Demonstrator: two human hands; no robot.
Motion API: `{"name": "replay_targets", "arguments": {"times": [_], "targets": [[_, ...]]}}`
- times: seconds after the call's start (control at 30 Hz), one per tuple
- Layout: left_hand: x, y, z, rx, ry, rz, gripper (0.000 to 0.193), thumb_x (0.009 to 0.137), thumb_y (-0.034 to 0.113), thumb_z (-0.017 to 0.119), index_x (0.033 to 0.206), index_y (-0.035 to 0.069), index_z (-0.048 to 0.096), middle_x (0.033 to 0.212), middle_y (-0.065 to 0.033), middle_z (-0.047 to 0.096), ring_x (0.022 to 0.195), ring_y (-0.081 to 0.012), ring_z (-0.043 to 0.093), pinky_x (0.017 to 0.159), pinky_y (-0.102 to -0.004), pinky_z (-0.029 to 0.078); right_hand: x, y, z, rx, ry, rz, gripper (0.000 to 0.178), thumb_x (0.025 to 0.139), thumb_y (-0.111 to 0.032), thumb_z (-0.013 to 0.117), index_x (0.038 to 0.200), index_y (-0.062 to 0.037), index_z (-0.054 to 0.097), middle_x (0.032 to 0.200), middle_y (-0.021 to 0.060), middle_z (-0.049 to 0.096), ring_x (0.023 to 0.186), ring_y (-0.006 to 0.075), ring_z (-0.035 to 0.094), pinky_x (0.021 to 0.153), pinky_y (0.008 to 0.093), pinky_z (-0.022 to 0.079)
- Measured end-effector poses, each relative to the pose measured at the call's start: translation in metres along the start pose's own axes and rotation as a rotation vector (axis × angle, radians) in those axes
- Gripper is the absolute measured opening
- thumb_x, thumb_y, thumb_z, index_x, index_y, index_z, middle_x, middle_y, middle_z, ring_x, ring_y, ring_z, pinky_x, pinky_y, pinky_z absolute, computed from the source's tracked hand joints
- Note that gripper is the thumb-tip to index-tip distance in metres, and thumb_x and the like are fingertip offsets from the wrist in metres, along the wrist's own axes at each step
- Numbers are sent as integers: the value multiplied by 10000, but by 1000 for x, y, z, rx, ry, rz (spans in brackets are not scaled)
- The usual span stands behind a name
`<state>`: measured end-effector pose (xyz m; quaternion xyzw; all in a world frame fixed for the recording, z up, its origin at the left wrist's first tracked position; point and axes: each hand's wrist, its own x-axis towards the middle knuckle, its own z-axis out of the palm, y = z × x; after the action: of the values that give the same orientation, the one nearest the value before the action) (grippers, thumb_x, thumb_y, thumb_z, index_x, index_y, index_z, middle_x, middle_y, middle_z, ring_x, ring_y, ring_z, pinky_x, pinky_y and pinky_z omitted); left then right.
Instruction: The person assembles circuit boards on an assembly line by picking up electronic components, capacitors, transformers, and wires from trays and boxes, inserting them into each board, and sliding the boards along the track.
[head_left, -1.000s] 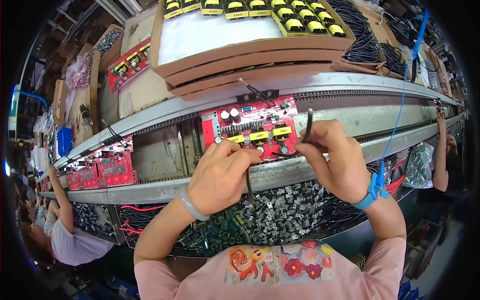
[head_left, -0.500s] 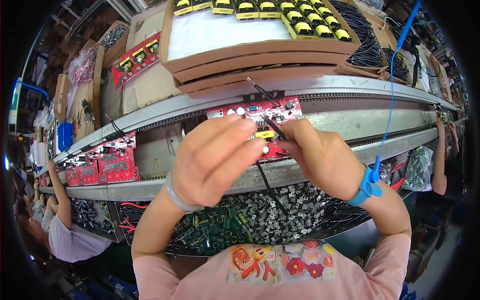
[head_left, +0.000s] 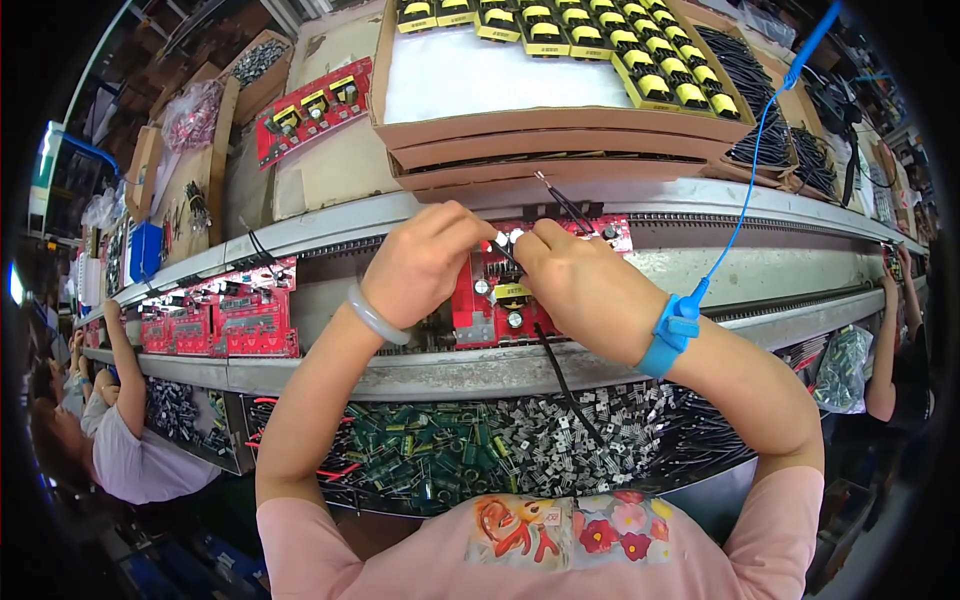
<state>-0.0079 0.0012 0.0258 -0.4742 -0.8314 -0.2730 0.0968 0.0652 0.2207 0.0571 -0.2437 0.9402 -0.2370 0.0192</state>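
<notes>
Both hands, left (head_left: 425,265) and right (head_left: 575,285), pinch a black wire (head_left: 562,375) trailing toward the person.

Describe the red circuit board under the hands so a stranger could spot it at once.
Find the long grey conveyor rail across the middle. The red circuit board sits at its centre, under the left hand and right hand. Unlike the red boards further left, black wires trail from it.

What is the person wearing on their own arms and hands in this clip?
Both hands are bare, no gloves. The left hand has a pale, translucent bangle at the wrist. The right hand has a blue wrist strap with a thin blue cord running up and away. Short pink sleeves end above the elbows.
</notes>
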Motion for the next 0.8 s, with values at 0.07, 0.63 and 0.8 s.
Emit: {"name": "replay_targets", "arguments": {"times": [0.07,0.63,0.8], "targets": [[-3,-5,7,-189,25,-112,237,826,-100,684,1023,23,727,979,-135,696,875,-292,691,753,-378,559,6,-1,-3,-47,-61,-39,298,801,45,645,1083,121,588,1046,282,642,850,433,729,724,462,621],[-20,-15,19,-250,69,-118,262,834,-147,666,1048,-6,721,1013,-160,727,933,-326,731,796,-366,587,-4,4,-11,-11,-50,-72,241,837,5,662,1072,31,616,1031,194,641,888,390,709,754,459,597],[-28,-18,16,-257,32,-98,313,791,-165,661,1059,-15,723,1070,-162,732,1022,-338,731,849,-380,598,-40,-6,-35,181,-242,-254,305,807,8,717,1101,-55,662,1021,99,631,901,321,696,734,428,587]]}}
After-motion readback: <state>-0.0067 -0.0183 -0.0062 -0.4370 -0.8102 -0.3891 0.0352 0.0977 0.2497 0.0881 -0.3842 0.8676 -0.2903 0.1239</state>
